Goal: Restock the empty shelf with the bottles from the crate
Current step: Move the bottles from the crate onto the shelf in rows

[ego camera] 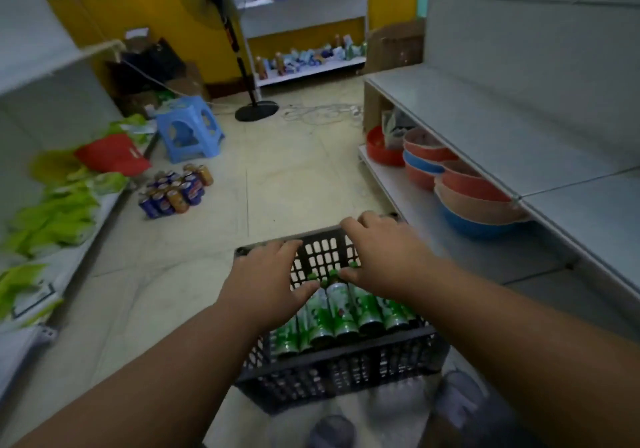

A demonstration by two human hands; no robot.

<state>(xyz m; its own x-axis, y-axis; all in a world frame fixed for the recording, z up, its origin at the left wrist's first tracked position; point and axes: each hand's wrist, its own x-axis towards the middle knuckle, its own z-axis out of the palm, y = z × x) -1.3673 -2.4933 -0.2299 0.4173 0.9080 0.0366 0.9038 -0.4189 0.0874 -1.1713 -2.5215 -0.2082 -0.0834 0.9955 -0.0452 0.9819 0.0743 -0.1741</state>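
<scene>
A black latticed plastic crate (332, 375) sits on the floor in front of me, holding several green-labelled bottles (341, 312) lying side by side. My left hand (266, 274) hovers over the crate's far left part, fingers spread, thumb near the bottle caps. My right hand (384, 250) reaches over the far rim, fingers spread, thumb close to the caps. Neither hand plainly grips anything. The bare grey shelf (485, 136) runs along the right.
Stacked red, pink and blue bowls (467, 191) fill the lower right shelf. A cluster of cans (176, 191) and a blue stool (188, 129) stand on the floor at left. Green packets (52, 212) lie on the left shelf. A standing fan (256, 110) stands behind.
</scene>
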